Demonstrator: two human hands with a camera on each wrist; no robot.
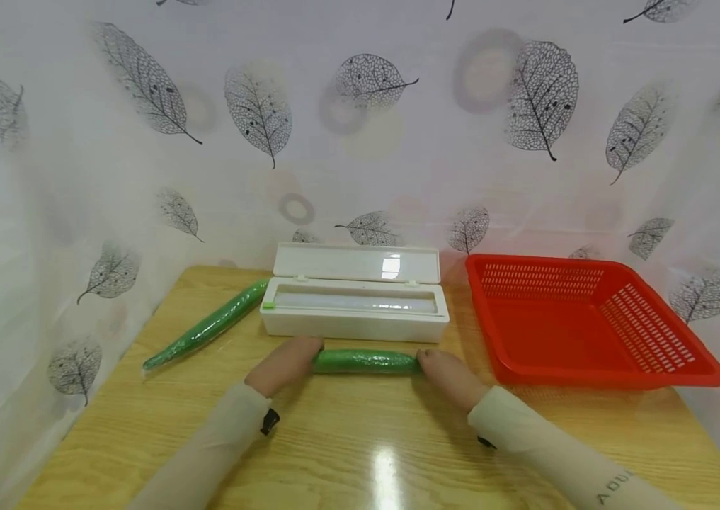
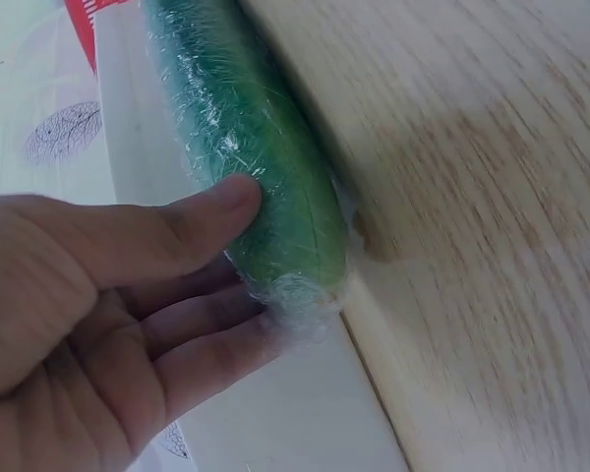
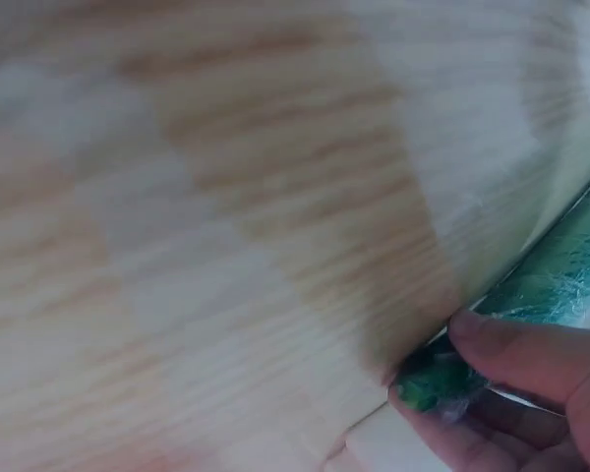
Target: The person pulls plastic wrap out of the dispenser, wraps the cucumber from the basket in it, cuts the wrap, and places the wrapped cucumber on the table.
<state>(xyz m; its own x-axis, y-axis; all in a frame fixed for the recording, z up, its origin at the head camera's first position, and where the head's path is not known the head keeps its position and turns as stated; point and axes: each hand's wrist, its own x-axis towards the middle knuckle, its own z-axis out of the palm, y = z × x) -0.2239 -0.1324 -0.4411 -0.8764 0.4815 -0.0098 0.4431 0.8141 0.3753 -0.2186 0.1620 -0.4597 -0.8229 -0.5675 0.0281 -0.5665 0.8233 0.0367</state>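
Observation:
A cucumber [image 1: 366,361] in clear plastic film lies crosswise in front of the white box, with a hand at each end. My left hand [image 1: 288,363] pinches its left end; in the left wrist view the thumb [image 2: 211,211] presses on top and the other fingers curl beneath, next to bunched film [image 2: 300,300]. At the opposite end my right hand [image 1: 452,375] grips the cucumber, and the right wrist view shows the thumb [image 3: 501,344] over the dark green tip [image 3: 433,383]. The white film box [image 1: 353,326] stands just behind, lid [image 1: 356,263] raised, a roll of film [image 1: 353,302] inside.
Another wrapped cucumber [image 1: 209,326] lies slanted at the left, its upper end by the box. A red plastic basket [image 1: 500,354] stands on the right of the wooden table [image 1: 334,453]. Leaf-patterned sheeting [image 1: 385,156] hangs behind the table.

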